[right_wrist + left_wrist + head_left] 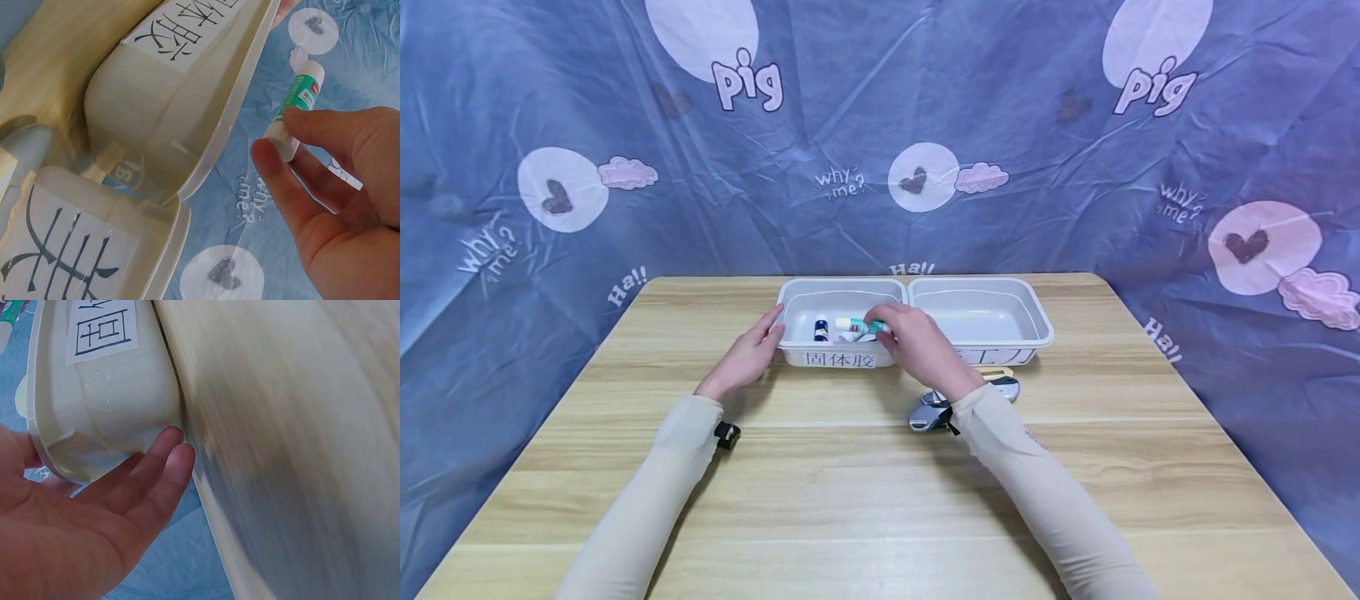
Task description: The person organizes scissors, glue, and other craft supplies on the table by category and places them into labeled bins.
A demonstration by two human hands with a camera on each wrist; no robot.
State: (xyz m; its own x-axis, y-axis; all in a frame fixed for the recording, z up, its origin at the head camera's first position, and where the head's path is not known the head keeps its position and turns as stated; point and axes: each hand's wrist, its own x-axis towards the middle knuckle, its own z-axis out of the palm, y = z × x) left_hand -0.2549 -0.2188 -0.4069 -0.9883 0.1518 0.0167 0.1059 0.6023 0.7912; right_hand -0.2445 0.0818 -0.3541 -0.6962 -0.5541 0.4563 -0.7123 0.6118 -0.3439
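My right hand [917,343] pinches a glue stick [298,103], white with a green label, between thumb and fingers. It holds the stick over the left white bin [842,287], tilted in the right wrist view. Inside that bin lie a dark blue glue stick [822,330] and some whitish items partly hidden by its front wall. My left hand [751,354] rests against the left end of the same bin, its fingers [164,464] extended along the outer wall. A paper label with Chinese characters [840,360] is on the bin's front.
A second white bin [1040,321] with a labelled front stands against the right side of the first. Before it, partly under my right forearm, lie grey utility knives [925,417] and a yellow one [1000,372]. Blue printed cloth [850,225] hangs behind the wooden table [820,500].
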